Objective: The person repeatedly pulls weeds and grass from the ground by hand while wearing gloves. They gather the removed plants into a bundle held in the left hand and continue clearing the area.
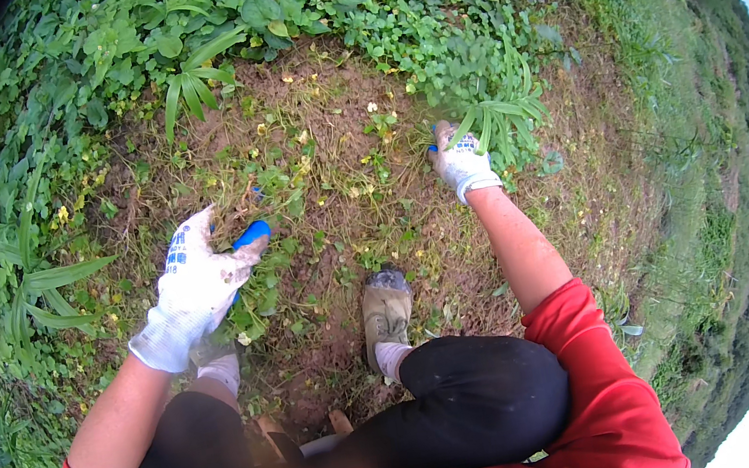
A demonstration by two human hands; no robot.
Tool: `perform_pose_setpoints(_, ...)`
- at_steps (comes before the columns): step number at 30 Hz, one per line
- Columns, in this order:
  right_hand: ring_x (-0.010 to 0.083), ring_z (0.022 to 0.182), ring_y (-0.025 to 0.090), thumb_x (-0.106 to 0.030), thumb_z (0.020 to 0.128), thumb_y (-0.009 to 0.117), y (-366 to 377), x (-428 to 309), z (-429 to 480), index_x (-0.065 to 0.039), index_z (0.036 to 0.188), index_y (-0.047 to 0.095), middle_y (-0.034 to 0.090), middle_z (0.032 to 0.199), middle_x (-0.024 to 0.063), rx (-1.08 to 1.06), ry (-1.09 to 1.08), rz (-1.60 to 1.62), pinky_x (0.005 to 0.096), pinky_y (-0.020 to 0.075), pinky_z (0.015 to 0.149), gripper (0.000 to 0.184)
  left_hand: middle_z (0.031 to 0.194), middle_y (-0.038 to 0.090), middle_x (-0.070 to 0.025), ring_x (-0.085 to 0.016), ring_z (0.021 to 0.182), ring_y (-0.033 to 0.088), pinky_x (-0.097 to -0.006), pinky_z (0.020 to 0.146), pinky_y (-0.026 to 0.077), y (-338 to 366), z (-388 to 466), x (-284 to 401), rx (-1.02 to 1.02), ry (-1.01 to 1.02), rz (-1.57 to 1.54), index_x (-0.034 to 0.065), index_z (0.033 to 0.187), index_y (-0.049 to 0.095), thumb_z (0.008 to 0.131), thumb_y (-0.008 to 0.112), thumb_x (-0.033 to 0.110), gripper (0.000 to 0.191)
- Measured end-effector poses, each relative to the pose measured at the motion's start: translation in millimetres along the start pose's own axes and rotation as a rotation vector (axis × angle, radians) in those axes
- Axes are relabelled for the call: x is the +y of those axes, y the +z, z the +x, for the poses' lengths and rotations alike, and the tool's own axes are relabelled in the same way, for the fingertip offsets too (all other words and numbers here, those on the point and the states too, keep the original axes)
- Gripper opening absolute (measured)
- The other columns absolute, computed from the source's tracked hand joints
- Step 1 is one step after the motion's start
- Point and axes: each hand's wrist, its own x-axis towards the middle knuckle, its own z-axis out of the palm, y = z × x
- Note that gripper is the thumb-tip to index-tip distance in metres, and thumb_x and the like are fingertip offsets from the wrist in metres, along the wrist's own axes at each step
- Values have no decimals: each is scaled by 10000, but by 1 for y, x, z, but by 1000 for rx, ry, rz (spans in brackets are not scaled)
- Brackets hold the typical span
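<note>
My left hand, in a muddy white work glove with blue coating on the palm side, is curled around a loose clump of weeds. Leafy stems hang below the thumb, and brown root-like strands show near the fingertips. My right hand, gloved the same way, reaches down at the edge of the low weeds. Long blade-like leaves overlap the back of that glove. Its fingertips are partly hidden, so whether they grip stems cannot be told.
Brown soil with scattered stems and yellowed leaves lies before me. Dense leafy groundcover borders it. A broad-bladed plant stands at left. My right shoe rests on the soil between my arms. A grassy slope runs along the right.
</note>
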Motion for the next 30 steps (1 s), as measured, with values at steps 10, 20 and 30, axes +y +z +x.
perform_pose_setpoints(10,392,955,576,-205,777,587,15,45,29,-12,1037,552,601,1031,239,-125,86,67,431,448,851,326,992,541,-246,-175,645,546,-205,492,452,-1,-5,40,354,352,521,-37,1264,324,906,463,415,594)
perform_pose_setpoints(20,386,834,592,-217,727,574,-13,-36,-101,25,931,585,612,832,241,-480,-253,537,439,453,727,317,1067,515,-187,-182,902,594,-249,733,495,-9,-5,55,80,-159,-32,-44,1325,198,776,622,-6,695)
perform_pose_setpoints(30,378,949,561,-179,714,621,-9,-36,-132,-24,1110,524,589,987,231,-307,-268,260,435,442,837,437,1155,501,-227,-305,1035,532,-345,899,431,-13,-8,61,148,-73,86,-30,1284,339,745,670,285,707)
